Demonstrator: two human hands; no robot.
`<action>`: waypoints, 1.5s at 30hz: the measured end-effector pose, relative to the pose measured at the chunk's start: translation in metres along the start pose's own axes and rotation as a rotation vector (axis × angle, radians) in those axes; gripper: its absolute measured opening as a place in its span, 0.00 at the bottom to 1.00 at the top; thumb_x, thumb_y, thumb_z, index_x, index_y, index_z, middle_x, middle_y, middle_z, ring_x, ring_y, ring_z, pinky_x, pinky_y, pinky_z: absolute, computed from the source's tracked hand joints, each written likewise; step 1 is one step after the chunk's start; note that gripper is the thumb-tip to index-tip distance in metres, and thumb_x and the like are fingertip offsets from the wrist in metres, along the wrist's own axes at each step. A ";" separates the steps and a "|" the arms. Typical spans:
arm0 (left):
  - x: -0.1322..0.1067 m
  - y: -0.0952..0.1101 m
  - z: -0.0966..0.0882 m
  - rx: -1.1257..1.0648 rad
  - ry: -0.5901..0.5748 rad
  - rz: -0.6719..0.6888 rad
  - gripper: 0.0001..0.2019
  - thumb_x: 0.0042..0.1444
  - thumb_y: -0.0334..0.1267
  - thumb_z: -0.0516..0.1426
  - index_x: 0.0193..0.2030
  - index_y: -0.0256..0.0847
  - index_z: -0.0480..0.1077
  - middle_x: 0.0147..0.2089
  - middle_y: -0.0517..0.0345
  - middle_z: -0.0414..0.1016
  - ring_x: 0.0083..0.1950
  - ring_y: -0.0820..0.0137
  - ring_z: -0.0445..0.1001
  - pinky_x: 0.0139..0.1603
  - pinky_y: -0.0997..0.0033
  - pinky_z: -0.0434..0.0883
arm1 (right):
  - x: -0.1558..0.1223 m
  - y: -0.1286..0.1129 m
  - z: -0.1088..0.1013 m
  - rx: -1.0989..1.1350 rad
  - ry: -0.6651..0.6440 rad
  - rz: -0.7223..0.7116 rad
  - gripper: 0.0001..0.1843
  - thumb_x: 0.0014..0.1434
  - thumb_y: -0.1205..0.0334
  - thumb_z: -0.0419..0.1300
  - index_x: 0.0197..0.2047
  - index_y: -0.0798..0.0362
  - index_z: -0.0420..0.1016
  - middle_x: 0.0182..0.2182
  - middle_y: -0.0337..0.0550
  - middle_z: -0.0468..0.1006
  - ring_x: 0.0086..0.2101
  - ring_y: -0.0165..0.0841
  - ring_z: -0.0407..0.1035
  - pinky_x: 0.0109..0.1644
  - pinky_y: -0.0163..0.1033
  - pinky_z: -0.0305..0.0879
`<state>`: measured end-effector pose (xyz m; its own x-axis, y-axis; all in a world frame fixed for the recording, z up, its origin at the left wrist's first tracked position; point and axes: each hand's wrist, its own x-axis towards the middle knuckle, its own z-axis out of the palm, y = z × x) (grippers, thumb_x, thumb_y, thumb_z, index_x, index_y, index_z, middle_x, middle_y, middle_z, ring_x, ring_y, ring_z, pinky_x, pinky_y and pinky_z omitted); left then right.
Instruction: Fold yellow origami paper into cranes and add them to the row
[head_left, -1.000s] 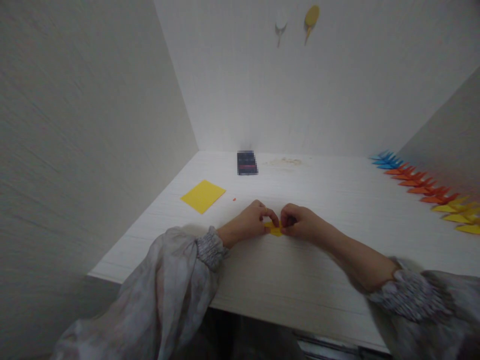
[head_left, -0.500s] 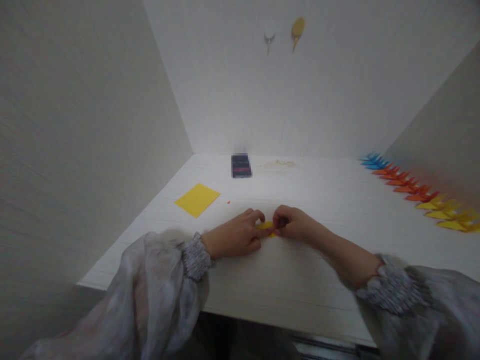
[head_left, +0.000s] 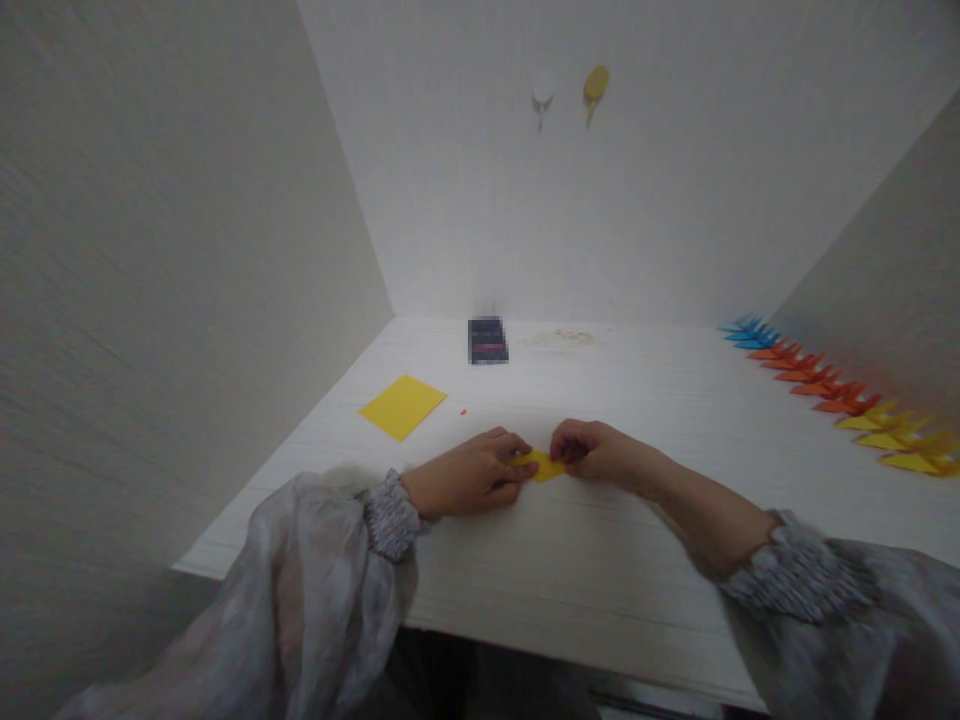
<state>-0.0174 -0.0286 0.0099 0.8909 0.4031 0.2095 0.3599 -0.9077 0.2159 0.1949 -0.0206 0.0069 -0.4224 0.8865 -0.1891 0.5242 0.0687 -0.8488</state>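
A small folded piece of yellow origami paper [head_left: 547,465] lies on the table between my two hands. My left hand [head_left: 484,472] holds its left end, with fingertips and thumb on the paper. At its right end, my right hand [head_left: 589,450] pinches the edge between curled fingers. Part of the paper's outline is hidden under the fingers. Up and to the left of my left hand rests a flat yellow square of paper [head_left: 403,407].
A tiny orange scrap [head_left: 463,412] lies near the yellow square. Farther back is a dark, blurred box-like object [head_left: 487,342]. Along the right side stands a row of folded paper cranes [head_left: 847,395] in blue, orange and yellow. Two hooks [head_left: 596,85] are on the back wall.
My right hand has shifted slightly right from my left fingers, and more of the folded yellow paper shows between them. The whole view has tilted up a little.
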 end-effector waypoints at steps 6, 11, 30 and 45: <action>0.003 0.003 -0.001 0.051 0.001 -0.004 0.14 0.56 0.34 0.48 0.46 0.41 0.69 0.45 0.47 0.66 0.47 0.66 0.63 0.49 0.64 0.63 | 0.001 -0.003 0.016 -0.205 0.175 -0.018 0.08 0.43 0.63 0.60 0.27 0.54 0.65 0.21 0.36 0.65 0.23 0.27 0.59 0.26 0.33 0.55; 0.003 -0.002 0.001 0.031 0.001 0.014 0.14 0.56 0.34 0.48 0.46 0.41 0.69 0.46 0.48 0.67 0.47 0.66 0.64 0.48 0.65 0.64 | 0.002 -0.001 0.023 -0.325 0.232 -0.061 0.06 0.43 0.67 0.60 0.25 0.54 0.64 0.21 0.35 0.63 0.23 0.26 0.57 0.26 0.32 0.55; -0.004 -0.010 0.001 -0.144 0.089 -0.008 0.11 0.54 0.33 0.50 0.41 0.38 0.71 0.47 0.48 0.70 0.47 0.68 0.67 0.48 0.66 0.65 | -0.002 0.007 0.009 -0.126 0.074 -0.109 0.07 0.42 0.73 0.55 0.28 0.54 0.68 0.22 0.35 0.65 0.24 0.27 0.61 0.28 0.32 0.59; 0.002 -0.004 0.005 -0.299 0.097 -0.075 0.20 0.48 0.35 0.56 0.49 0.38 0.61 0.46 0.50 0.66 0.48 0.67 0.64 0.50 0.65 0.63 | -0.008 -0.001 0.032 -0.411 0.237 -0.221 0.05 0.48 0.75 0.53 0.27 0.56 0.64 0.32 0.44 0.64 0.33 0.32 0.61 0.39 0.39 0.60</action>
<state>-0.0154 -0.0250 0.0046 0.8294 0.4894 0.2692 0.3130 -0.8064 0.5017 0.1739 -0.0426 -0.0063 -0.4022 0.9063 0.1300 0.7082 0.3980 -0.5831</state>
